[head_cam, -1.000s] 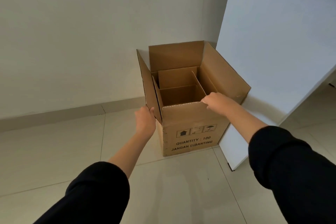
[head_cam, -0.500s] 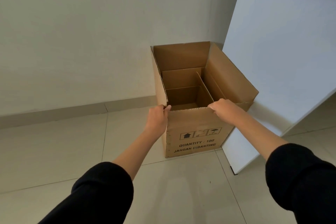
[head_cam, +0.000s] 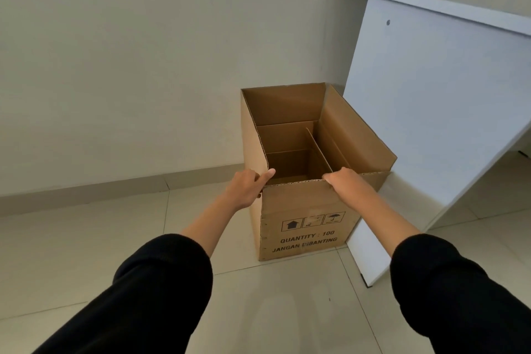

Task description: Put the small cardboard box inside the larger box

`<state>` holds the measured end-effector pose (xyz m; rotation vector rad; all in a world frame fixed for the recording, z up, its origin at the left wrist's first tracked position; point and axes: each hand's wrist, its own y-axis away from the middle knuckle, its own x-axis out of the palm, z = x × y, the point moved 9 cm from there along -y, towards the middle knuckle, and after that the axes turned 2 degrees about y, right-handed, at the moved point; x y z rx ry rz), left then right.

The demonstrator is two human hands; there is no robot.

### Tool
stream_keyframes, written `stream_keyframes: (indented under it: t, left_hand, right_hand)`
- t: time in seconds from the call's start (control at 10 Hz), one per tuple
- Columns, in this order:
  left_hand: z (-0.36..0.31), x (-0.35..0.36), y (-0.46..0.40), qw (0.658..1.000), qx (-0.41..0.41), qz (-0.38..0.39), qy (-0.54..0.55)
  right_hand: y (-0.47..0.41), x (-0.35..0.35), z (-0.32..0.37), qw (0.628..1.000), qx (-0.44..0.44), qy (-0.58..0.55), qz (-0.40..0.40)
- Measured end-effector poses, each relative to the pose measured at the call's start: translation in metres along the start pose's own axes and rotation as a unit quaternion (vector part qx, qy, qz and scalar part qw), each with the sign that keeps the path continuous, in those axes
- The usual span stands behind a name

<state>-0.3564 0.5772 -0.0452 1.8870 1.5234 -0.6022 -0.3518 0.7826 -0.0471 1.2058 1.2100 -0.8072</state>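
The larger cardboard box (head_cam: 304, 210) stands on the tiled floor with its top open; black print marks its front face. Inside it sits a smaller brown cardboard shape (head_cam: 287, 162) with a thin upright wall to its right, which looks like the small box; its bottom is hidden. My left hand (head_cam: 245, 187) pinches the near lower corner of the upright left flap. My right hand (head_cam: 347, 182) curls over the front rim near the right corner, its fingertips hidden inside.
A white furniture panel (head_cam: 431, 123) leans just right of the box and touches its right flap. A plain wall with a skirting board (head_cam: 86, 192) runs behind. Pale floor tiles (head_cam: 86, 253) spread to the left and front.
The left flap, tilted a second ago, now stands upright and flush. My left hand moved right onto its corner. The view shifted, so the box appears further right.
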Motion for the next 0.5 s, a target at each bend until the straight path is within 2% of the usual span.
stream_keyframes:
  t: [0.1, 0.2, 0.3, 0.5]
  left_hand:
    - [0.013, 0.001, 0.015, 0.995, -0.045, 0.06, 0.067]
    - [0.015, 0.004, 0.03, 0.992, -0.056, 0.08, 0.082]
    - [0.01, 0.003, 0.042, 0.993, -0.055, 0.08, 0.073]
    - [-0.011, -0.039, 0.073, 1.0, -0.017, 0.003, -0.021]
  right_hand:
    - [0.0, -0.002, 0.003, 0.999, 0.032, 0.002, -0.018]
    - [0.014, -0.002, 0.006, 0.999, 0.038, 0.01, -0.037]
    - [0.034, -0.008, 0.014, 0.997, 0.02, 0.018, -0.074]
    - [0.061, -0.056, 0.058, 0.989, -0.045, -0.019, -0.136]
